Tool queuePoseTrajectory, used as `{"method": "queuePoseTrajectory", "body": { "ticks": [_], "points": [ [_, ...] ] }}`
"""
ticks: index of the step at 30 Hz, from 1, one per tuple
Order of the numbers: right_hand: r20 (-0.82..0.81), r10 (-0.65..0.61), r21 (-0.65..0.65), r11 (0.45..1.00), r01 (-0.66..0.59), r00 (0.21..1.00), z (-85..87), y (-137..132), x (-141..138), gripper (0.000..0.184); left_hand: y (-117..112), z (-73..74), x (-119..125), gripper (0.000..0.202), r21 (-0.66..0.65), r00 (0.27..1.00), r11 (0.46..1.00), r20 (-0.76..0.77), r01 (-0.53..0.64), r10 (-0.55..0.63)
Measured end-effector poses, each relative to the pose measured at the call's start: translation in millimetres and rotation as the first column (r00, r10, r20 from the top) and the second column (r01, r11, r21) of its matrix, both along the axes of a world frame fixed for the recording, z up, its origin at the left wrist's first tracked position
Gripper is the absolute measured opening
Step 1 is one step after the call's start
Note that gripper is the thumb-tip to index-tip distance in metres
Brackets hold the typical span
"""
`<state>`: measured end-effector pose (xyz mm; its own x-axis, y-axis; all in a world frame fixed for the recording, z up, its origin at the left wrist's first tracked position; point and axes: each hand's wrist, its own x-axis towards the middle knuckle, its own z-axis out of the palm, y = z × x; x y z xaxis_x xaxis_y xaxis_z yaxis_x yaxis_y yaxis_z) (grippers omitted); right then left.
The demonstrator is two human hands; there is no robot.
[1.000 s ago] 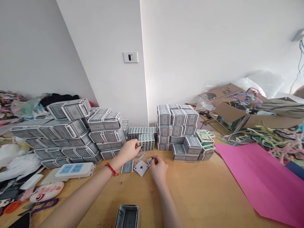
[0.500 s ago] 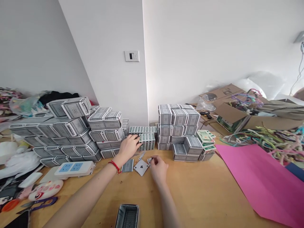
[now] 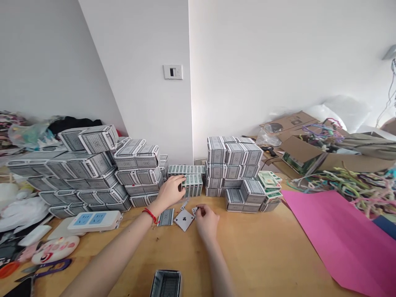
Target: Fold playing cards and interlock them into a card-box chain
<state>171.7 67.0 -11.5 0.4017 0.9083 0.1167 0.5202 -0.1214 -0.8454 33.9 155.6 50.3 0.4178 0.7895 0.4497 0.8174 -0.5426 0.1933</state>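
Note:
My left hand point(image 3: 170, 192), with a red string at the wrist, reaches to a green-backed deck of cards point(image 3: 192, 185) standing at the back of the wooden table point(image 3: 266, 247), fingers pinched on its left edge. My right hand point(image 3: 206, 220) rests on the table with fingers curled on a small card point(image 3: 194, 210). Between the hands lie a face-up ace of clubs point(image 3: 184, 218) and a face-down card point(image 3: 166, 217). An open card box point(image 3: 167, 284) sits at the near edge.
Stacks of grey card boxes stand at the left point(image 3: 93, 173) and behind centre point(image 3: 232, 165). A power strip point(image 3: 94, 220), scissors point(image 3: 46, 267) and clutter lie left. A pink sheet point(image 3: 343, 235), pipe cleaners point(image 3: 349, 181) and a cardboard box point(image 3: 309, 152) are at the right.
My left hand has moved a little forward and right onto the green deck's edge. My right hand has stayed in place on its card.

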Motion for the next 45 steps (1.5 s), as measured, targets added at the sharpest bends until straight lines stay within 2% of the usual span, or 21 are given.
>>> {"method": "queuePoseTrajectory", "body": {
  "ticks": [6,13,21,27,32,36,40,45],
  "points": [
    [-0.008,0.009,-0.003,1.0,-0.009,1.0,0.6,-0.6,0.1,0.025,-3.8,-7.6,5.2,0.032,0.053,0.998,0.998,0.052,-0.023,0.02],
    [-0.024,0.011,0.013,1.0,-0.011,1.0,-2.2,-0.6,0.5,0.024,-4.8,-11.2,11.8,0.033,0.017,0.992,0.998,0.108,-0.062,0.059],
    [-0.038,0.007,0.022,1.0,-0.006,0.999,-1.3,0.2,0.7,0.024,-3.1,-18.4,19.5,0.047,-0.001,0.945,0.965,0.203,-0.262,0.257],
    [-0.041,0.005,0.015,1.0,-0.005,0.999,-1.2,0.3,0.6,0.024,-4.4,-18.4,16.7,0.038,-0.048,0.947,0.959,0.152,-0.28,0.284],
    [-0.035,0.006,0.007,1.0,-0.006,0.999,-1.4,-0.3,0.2,0.024,-6.1,-17.4,12.5,0.033,-0.03,0.96,0.966,0.112,-0.256,0.258],
    [-0.032,0.012,0.012,1.0,-0.012,0.999,-2.4,0.0,0.4,0.023,-5.3,-19.0,11.8,0.029,-0.01,0.955,0.967,0.155,-0.256,0.254],
    [-0.028,0.011,0.013,1.0,-0.01,1.0,-4.2,0.6,0.7,0.023,-2.4,-20.4,10.3,0.024,-0.016,0.929,0.952,0.213,-0.306,0.302],
    [-0.027,0.01,0.002,1.0,-0.01,1.0,-5.3,0.8,0.3,0.024,-0.4,-20.4,7.4,0.033,-0.031,0.92,0.95,0.241,-0.311,0.309]
  ]
}}
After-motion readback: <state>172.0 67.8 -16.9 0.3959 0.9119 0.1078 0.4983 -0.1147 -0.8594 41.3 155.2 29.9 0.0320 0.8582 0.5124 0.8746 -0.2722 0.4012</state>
